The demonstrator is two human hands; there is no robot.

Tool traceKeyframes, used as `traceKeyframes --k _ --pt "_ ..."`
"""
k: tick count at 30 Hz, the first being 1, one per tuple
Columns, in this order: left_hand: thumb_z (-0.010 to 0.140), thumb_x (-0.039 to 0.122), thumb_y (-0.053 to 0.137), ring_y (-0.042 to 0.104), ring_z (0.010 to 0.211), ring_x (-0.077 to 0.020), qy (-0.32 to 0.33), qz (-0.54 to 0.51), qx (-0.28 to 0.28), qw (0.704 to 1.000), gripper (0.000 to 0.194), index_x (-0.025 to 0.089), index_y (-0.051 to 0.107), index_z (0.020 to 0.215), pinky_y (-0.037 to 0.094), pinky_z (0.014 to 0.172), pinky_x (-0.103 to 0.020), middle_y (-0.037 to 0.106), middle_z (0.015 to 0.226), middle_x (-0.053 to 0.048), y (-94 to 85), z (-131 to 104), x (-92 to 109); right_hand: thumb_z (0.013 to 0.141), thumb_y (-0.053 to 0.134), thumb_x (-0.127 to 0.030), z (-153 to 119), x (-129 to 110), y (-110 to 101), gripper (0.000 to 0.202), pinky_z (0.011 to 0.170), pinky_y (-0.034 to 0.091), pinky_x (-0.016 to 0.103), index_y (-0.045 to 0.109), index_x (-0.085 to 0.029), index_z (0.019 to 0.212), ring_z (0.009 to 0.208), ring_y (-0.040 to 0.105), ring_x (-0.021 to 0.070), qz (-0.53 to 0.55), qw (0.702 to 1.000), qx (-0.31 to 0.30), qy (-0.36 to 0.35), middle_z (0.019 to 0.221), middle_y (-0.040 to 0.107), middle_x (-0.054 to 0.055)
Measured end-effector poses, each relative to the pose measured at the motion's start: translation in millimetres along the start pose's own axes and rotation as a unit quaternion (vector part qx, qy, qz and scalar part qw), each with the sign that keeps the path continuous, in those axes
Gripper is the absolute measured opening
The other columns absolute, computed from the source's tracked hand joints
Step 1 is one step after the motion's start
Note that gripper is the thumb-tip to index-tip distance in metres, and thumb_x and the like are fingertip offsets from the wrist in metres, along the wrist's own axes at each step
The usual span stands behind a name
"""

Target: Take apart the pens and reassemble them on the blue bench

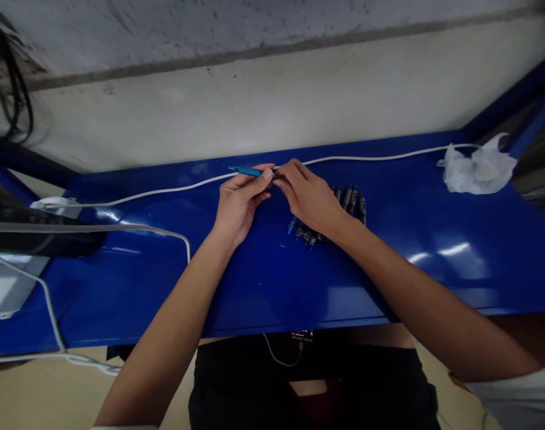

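Note:
A blue pen [246,171] lies nearly level in the fingers of my left hand [239,206], its one end sticking out to the left. My right hand [311,197] pinches at the pen's other end, where a dark part shows between the fingertips. Both hands are above the blue shelf [263,286], close to its back edge. Partly under my right hand and wrist lies a row of several dark pens [351,202]. Their lower ends show below the wrist, one of them a blue tip [292,225]. The middle of the row is hidden.
A white cable [370,157] runs along the shelf's back by the wall. At the right end sits a crumpled white plastic bag [478,167]. On the left are a long black object [43,233], a white box [12,292] and more cables.

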State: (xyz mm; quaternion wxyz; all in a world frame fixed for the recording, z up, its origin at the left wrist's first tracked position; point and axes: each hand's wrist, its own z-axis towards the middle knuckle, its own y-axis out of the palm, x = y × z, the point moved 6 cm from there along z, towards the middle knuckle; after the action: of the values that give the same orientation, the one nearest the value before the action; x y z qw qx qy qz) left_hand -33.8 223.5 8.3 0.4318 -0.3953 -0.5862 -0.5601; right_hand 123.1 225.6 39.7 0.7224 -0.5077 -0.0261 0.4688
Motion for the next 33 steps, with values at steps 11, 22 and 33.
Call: traceKeyframes --k 11,22,33 --pt "0.080 0.038 0.096 0.074 0.093 -0.0142 -0.015 -0.019 0.015 1.000 0.021 0.027 0.086 0.095 0.058 0.072 -0.023 0.083 0.114 -0.002 1.9 -2.6 2.3 0.118 0.037 -0.034 -0.4 5.5 4.2 0.024 0.084 0.056 0.038 0.058 -0.022 0.121 0.100 0.073 0.0263 -0.003 1.000 0.020 -0.001 0.119 0.073 0.013" --pt "0.083 0.038 0.093 0.073 0.092 -0.0151 0.002 -0.023 0.010 1.000 0.015 0.028 0.085 0.089 0.057 0.070 -0.024 0.082 0.122 -0.002 2.2 -2.4 3.4 0.119 0.036 -0.037 -0.7 3.1 2.7 0.031 0.077 0.052 0.034 0.061 -0.020 0.124 0.096 0.072 0.0248 -0.017 1.000 -0.009 0.017 0.118 0.076 0.013" --pt "0.083 0.045 0.094 0.071 0.087 -0.0131 0.001 -0.034 0.020 0.999 0.025 0.024 0.080 0.082 0.057 0.071 -0.025 0.081 0.111 -0.004 1.2 -2.0 4.0 0.119 0.036 -0.039 -0.8 2.4 0.7 0.031 0.072 0.045 0.032 0.061 -0.020 0.121 0.093 0.071 0.0235 -0.033 0.999 -0.010 0.034 0.115 0.077 0.011"
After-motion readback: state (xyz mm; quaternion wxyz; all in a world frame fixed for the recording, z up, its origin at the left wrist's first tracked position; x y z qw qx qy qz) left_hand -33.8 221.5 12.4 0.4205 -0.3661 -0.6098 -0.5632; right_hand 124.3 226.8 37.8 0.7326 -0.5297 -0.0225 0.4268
